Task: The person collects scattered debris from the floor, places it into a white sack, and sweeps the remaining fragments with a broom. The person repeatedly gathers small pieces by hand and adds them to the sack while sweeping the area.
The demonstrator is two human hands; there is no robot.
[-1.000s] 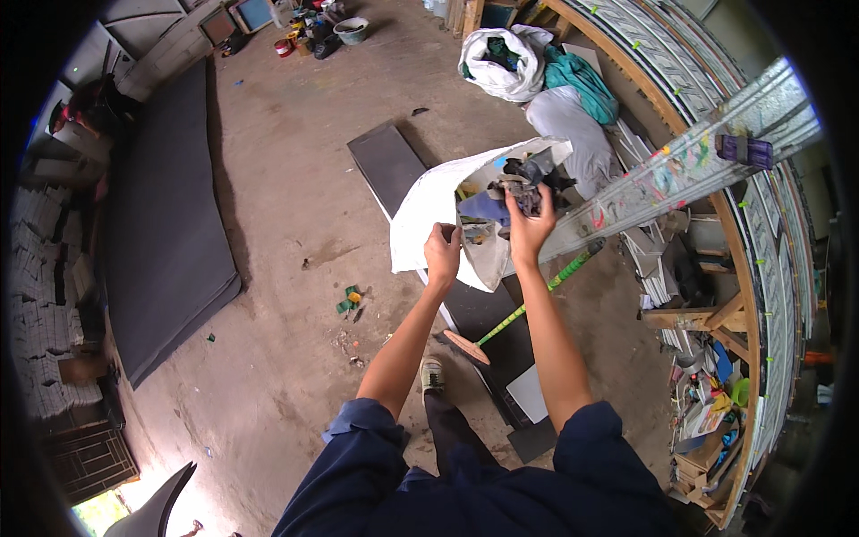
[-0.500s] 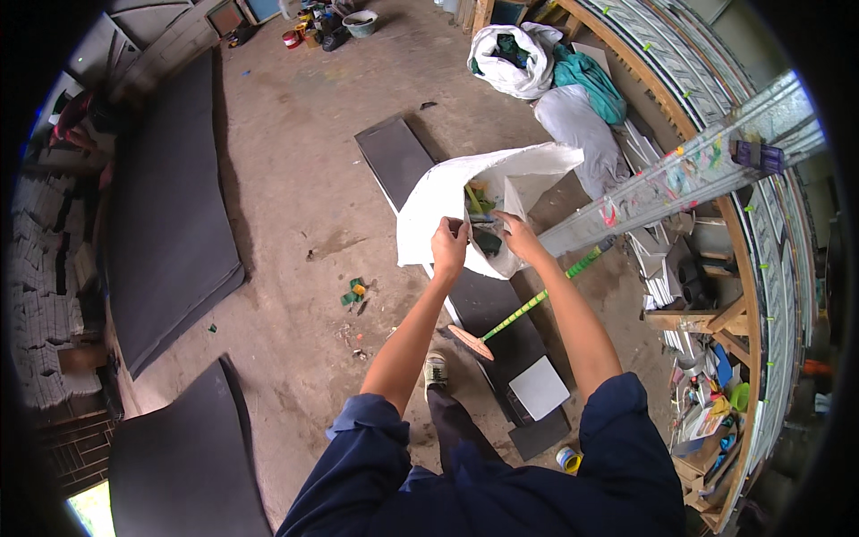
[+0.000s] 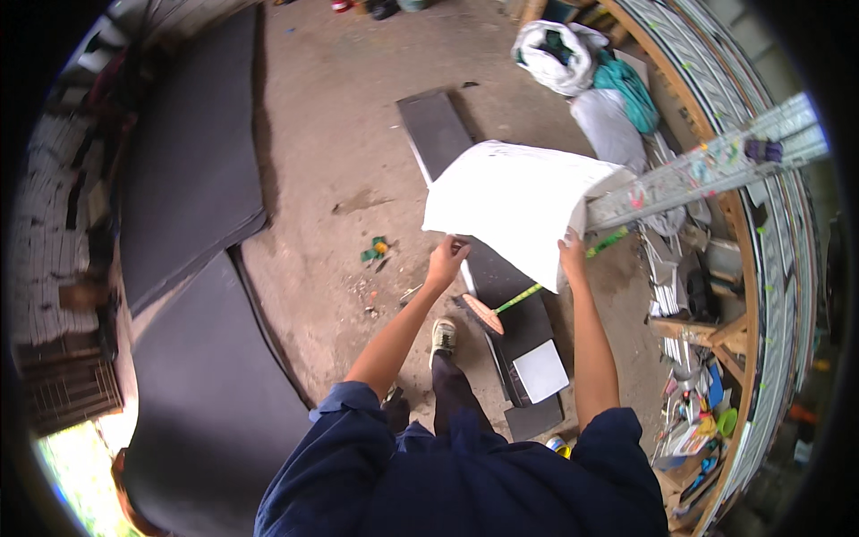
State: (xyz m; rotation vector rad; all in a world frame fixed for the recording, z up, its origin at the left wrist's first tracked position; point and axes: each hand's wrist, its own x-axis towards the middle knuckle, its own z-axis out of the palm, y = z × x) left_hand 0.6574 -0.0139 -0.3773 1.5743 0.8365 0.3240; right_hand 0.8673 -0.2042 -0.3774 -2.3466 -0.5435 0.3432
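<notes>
A large white woven sack (image 3: 514, 192) is spread in front of me, its mouth now turned out of sight. My left hand (image 3: 446, 261) is closed at the sack's near edge, its fingertips partly tucked against the material. At the right side, my right hand (image 3: 571, 253) grips the sack's edge between thumb and fingers. Beneath the sack lies a broom with a pinkish oval head (image 3: 483, 313) and a green striped handle (image 3: 519, 298), partly covered. A long dark board (image 3: 519, 336) runs under both, with a white square piece (image 3: 540, 370) on its near end.
Big black sheets (image 3: 192, 161) cover the floor at left. Green and yellow scraps (image 3: 375, 250) lie left of my hands. A paint-stained metal beam (image 3: 707, 170) juts in from the right. Stuffed sacks (image 3: 555, 58) and wooden shelving with scrap (image 3: 698, 327) line the right side.
The sack has swung from open-mouthed, with contents showing, to spread flat with its mouth hidden. My right hand has moved right and away from the left one. The view has shifted.
</notes>
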